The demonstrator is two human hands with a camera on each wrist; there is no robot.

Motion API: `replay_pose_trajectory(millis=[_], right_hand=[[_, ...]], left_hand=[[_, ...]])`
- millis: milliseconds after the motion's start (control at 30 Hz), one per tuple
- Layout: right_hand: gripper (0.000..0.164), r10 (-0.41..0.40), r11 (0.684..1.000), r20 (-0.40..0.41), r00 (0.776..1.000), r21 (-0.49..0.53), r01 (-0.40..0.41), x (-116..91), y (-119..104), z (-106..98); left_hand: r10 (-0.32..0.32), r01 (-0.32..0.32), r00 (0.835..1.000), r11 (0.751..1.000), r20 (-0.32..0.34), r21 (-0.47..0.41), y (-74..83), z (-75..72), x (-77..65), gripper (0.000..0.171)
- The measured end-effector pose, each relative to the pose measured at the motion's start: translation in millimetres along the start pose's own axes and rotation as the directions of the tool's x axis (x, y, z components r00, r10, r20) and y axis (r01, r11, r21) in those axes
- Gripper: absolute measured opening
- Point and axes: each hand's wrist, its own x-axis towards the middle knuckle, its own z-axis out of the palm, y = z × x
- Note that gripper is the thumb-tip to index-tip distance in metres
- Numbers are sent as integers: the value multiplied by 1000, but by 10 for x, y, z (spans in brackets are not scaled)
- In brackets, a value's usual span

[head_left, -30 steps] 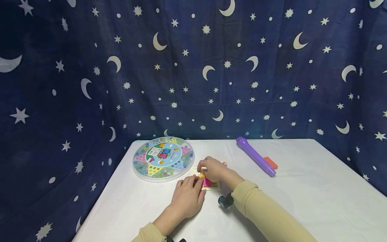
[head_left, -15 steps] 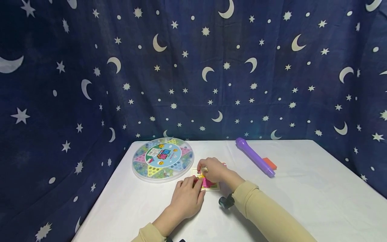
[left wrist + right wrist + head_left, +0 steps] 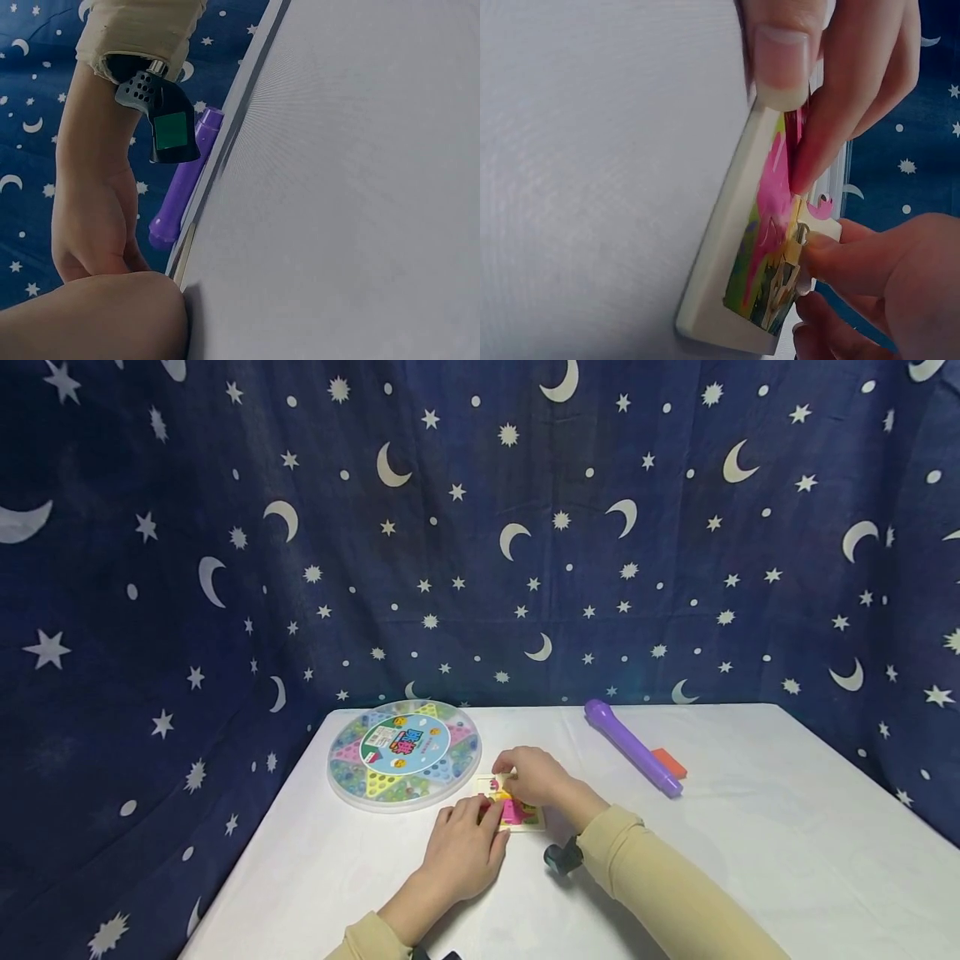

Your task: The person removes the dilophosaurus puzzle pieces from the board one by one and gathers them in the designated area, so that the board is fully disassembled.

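While left hand (image 3: 465, 850) presses picture puzzle (image 3: 516, 814), fingers loosely extended, right hand (image 3: 534, 777) pinches a piece (image 3: 823, 214).
Puzzle sits on white worktop (image 3: 750, 843) between round game (image 3: 405, 756) and purple mic-shaped stick (image 3: 633, 748); starry blue curtain (image 3: 465, 635) behind.

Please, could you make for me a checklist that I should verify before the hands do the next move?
1. Picture board rests on the table: ok.
2. Left hand touches the board: ok, with its thumb at the near edge.
3. Right hand has a firm grip on something: cannot tell; its fingertips are at the board, but their hold is unclear.
4. Whole picture is visible: not ok; the hands cover part of it.
5. Round game box is apart from both hands: ok.
6. Purple microphone and orange block are apart from both hands: ok.
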Motion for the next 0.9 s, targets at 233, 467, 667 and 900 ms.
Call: replay_pose_trajectory(millis=[233, 467, 667, 900], right_hand=[[15, 13, 998, -1, 1000, 53, -13, -10, 7, -37], [8, 19, 999, 19, 1000, 41, -20, -31, -46, -130], [11, -36, 999, 32, 999, -18, 36, -47, -82, -168], [5, -38, 998, 42, 998, 52, 36, -30, 6, -176]], left_hand=[[0, 0, 1000, 1000, -1, 0, 2, 8, 4, 46], [16, -16, 999, 1000, -50, -2, -12, 31, 0, 45], [37, -37, 995, 999, -88, -2, -35, 70, 5, 44], [19, -19, 999, 1000, -51, -11, -26, 74, -10, 45]])
